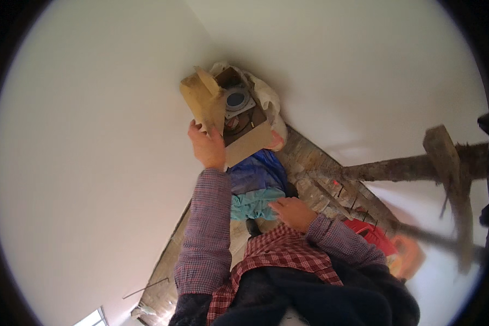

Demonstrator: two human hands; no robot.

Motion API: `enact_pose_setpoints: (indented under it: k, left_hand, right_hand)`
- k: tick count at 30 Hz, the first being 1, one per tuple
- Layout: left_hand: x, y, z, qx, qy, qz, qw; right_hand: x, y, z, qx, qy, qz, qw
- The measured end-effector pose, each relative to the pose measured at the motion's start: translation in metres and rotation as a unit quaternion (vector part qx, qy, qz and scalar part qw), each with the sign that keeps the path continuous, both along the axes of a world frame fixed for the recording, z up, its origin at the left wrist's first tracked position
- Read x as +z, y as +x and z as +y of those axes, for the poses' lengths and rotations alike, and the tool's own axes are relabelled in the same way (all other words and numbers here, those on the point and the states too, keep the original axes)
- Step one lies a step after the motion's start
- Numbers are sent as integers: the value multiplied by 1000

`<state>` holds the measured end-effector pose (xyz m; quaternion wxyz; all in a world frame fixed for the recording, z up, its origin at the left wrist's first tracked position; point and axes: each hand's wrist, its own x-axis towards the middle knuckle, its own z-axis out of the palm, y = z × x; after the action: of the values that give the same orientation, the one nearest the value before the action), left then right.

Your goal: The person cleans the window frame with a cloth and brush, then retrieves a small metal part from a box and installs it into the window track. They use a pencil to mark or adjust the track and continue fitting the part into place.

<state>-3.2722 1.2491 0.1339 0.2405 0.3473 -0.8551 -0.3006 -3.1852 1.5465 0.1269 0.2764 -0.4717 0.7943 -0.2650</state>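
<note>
The left hand (208,146) has its fingertips at the lower edge of a cardboard flap (205,102); I can't tell whether they pinch it. The flap looks light and bendy. It belongs to the open box (250,144) in the corner, probably weighted by the round fitting (237,99) inside, so better held underneath. The right hand (294,213), loosely curled, hovers by teal sheeting (255,204).

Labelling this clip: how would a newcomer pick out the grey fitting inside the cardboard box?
In the corner where two pale walls meet sits an open cardboard box. Inside it lies the grey fitting, set apart from the darker items beside it by its round, dark centre.
</note>
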Motion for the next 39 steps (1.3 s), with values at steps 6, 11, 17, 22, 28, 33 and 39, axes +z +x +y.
enact_pose_setpoints:
  k: [6,11,17,22,28,33,39]
  left_hand:
    - [14,41,-26,27,56,68,996]
    - [1,17,41,-62,-279,-82,955]
    - [-46,29,-47,45,106,-71,991]
    - [-72,83,-79,127,370,216,895]
    - [-87,84,-81,173,596,282,732]
    - [-111,81,-68,234,695,296,612]
    - [-139,94,-66,261,716,309,569]
  right_hand:
    - [-11,-40,8,0,81,34,996]
    - [-2,-67,-36,-24,40,35,998]
    - [-10,-66,-51,14,7,31,999]
    - [-11,-79,-62,-42,14,-16,999]
    - [-14,-122,-129,-141,-68,6,988]
    - [-49,-185,-181,-172,30,104,979]
    - [-73,-227,-204,-186,125,125,967]
